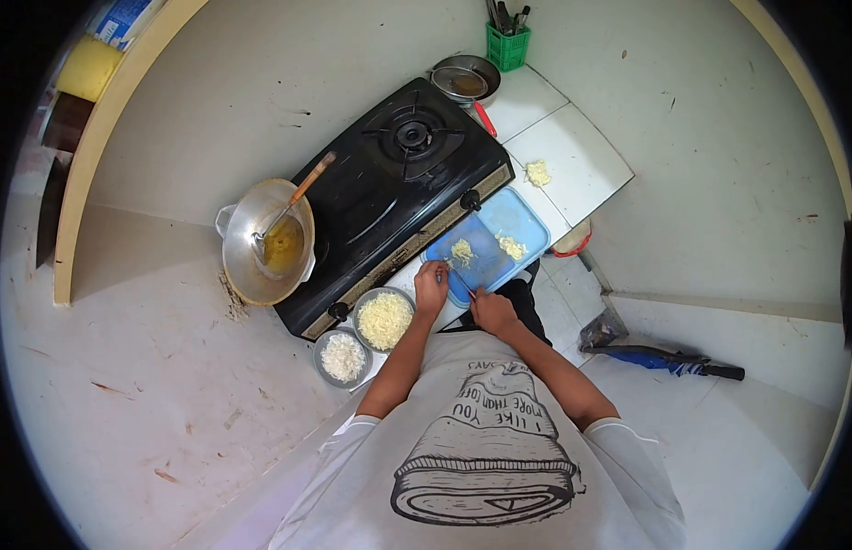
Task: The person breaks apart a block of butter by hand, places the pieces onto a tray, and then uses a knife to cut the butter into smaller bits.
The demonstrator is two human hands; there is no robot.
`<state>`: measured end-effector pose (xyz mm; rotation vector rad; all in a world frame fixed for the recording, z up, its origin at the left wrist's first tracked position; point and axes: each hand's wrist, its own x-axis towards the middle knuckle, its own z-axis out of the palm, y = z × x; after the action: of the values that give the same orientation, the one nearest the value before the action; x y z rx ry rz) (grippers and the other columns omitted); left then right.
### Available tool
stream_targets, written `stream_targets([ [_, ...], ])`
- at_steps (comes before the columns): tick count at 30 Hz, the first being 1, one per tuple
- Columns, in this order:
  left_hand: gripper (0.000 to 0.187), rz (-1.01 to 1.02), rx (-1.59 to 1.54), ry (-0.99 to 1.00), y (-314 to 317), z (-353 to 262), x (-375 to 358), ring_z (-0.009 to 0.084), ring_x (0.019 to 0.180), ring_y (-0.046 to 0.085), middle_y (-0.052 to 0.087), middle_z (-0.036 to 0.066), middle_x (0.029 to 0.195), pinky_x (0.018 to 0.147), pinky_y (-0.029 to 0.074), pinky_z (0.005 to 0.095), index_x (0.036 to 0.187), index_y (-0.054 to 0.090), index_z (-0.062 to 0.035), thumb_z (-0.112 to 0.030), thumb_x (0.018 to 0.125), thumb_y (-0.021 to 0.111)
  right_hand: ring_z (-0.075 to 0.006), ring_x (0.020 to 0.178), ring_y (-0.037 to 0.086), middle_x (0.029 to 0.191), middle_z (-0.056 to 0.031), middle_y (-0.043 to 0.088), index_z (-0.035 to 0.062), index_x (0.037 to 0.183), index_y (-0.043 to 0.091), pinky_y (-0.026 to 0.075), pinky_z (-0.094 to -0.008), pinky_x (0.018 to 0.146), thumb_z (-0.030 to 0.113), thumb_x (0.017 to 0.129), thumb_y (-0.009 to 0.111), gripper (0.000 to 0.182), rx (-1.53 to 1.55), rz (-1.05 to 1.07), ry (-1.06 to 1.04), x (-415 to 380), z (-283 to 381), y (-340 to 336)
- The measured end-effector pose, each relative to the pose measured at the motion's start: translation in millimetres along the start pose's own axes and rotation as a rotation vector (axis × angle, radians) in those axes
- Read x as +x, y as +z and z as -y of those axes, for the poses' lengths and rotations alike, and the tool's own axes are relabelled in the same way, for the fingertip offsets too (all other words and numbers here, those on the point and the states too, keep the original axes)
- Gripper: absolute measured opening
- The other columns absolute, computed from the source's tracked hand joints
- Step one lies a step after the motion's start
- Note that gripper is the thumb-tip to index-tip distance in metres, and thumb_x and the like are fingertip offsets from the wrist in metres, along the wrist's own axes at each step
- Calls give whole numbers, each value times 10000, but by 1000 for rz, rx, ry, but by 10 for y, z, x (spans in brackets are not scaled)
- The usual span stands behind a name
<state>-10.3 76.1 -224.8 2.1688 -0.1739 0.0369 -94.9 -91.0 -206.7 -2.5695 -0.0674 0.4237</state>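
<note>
Two hands work at a blue cutting board (499, 240) beside a black gas stove (403, 197). The left hand (431, 286) rests fingers-down on the board's near edge; the right hand (492, 312) is clenched around what looks like a knife handle, too small to confirm. Shredded food (461, 250) lies on the board. The T-shirt (485, 440) reads partly "I LIKE YOU MORE THAN."
</note>
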Motion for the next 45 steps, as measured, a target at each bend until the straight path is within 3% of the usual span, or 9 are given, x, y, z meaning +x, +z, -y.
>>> stream_targets([
  [12,113,-9,-13,13,-9,-10,-1,313,802,709,687,179,915,737,570,376,892,692,23,86,833,619,-436,675,694,726,-245,683,-39,998,558,575,-533,632,285,962,568,326,18,-65,45,21,-41,-8],
  [21,99,-1,11,-10,-14,-3,8,321,795,700,689,180,909,737,563,384,895,704,23,61,839,631,-444,683,691,727,-260,677,-39,989,561,574,-543,648,274,965,555,313,37,3,-2,-27,37,-37],
  [45,86,20,12,-23,-23,8,5,313,817,709,691,181,915,761,573,378,907,695,29,53,859,628,-413,660,699,716,-230,685,-45,1015,551,575,-523,606,289,970,544,337,-6,-18,-14,194,34,109],
])
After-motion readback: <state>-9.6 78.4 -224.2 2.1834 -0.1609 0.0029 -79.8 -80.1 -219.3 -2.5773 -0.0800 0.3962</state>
